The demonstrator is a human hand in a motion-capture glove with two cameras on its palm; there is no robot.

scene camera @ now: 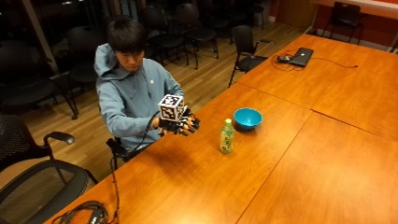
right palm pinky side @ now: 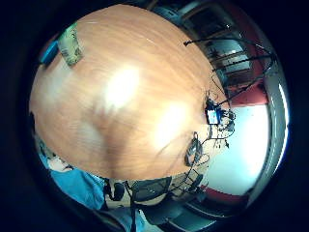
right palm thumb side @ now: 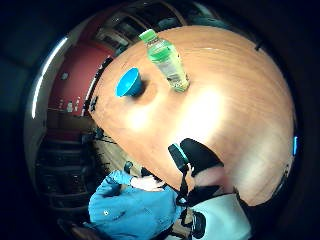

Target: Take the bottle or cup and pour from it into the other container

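Note:
A clear bottle (scene camera: 227, 136) with a green cap and pale liquid stands upright on the wooden table (scene camera: 298, 163). Just beyond it sits a blue bowl (scene camera: 247, 118). My gloved right hand (scene camera: 180, 124) hovers above the table's near edge, left of the bottle and apart from it, fingers spread and holding nothing. The thumb side palm view shows the bottle (right palm thumb side: 168, 61) and bowl (right palm thumb side: 129, 83) side by side on the table, with a gloved fingertip (right palm thumb side: 197, 152) in front. In the little finger side palm view only a slice of the bottle (right palm pinky side: 70, 44) and bowl (right palm pinky side: 49, 53) shows.
A laptop (scene camera: 302, 56) with a cable lies at the table's far end. Black chairs (scene camera: 43, 182) stand along the near side, and a cable bundle (scene camera: 84, 212) lies at the table's near corner.

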